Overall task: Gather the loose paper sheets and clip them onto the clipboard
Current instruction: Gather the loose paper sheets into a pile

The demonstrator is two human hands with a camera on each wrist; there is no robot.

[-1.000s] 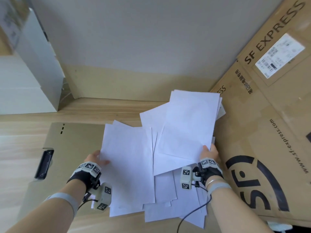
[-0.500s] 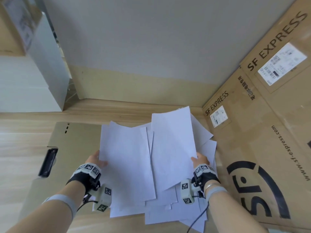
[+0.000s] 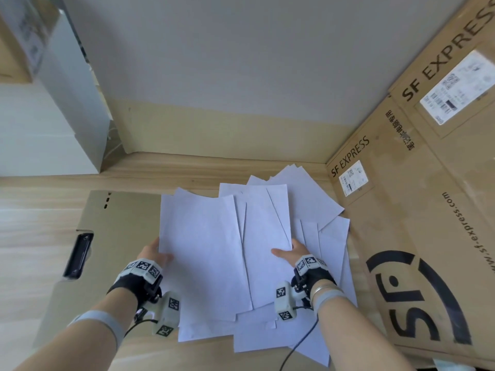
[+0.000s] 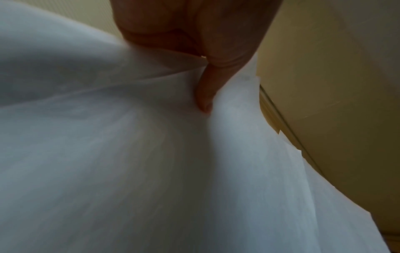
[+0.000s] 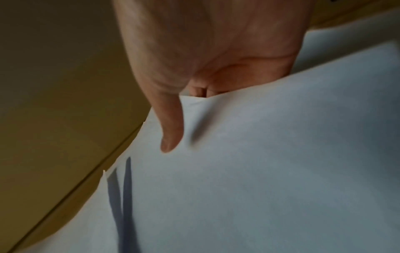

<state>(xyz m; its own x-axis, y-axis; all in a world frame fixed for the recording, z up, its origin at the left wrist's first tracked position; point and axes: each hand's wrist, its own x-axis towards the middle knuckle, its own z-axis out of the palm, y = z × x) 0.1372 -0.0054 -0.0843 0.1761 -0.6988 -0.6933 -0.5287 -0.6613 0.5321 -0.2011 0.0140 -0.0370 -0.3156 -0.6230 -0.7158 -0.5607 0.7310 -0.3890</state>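
Observation:
Several loose white paper sheets [image 3: 227, 250] lie fanned over the tan clipboard [image 3: 117, 236], whose black clip [image 3: 78, 255] sits at its left edge. My left hand [image 3: 154, 253] grips the left edge of the left sheet, thumb on top and fingers hidden beneath; the left wrist view shows the thumb [image 4: 207, 89] pressed on the paper [image 4: 129, 154]. My right hand [image 3: 289, 254] pinches the lower right corner of a middle sheet, thumb on top. In the right wrist view the thumb [image 5: 171, 130] lies on the sheet [image 5: 259, 171].
Large SF Express cardboard boxes [image 3: 415, 210] stand close on the right, against the papers. A grey wall and beige skirting [image 3: 214, 135] close the back. A white box [image 3: 40, 124] stands at the back left. Pale wooden floor [image 3: 26, 223] lies left of the clipboard.
My right hand has swung its sheets leftward and toward me, over the middle of the pile. The left hand has kept its grip on the left sheet.

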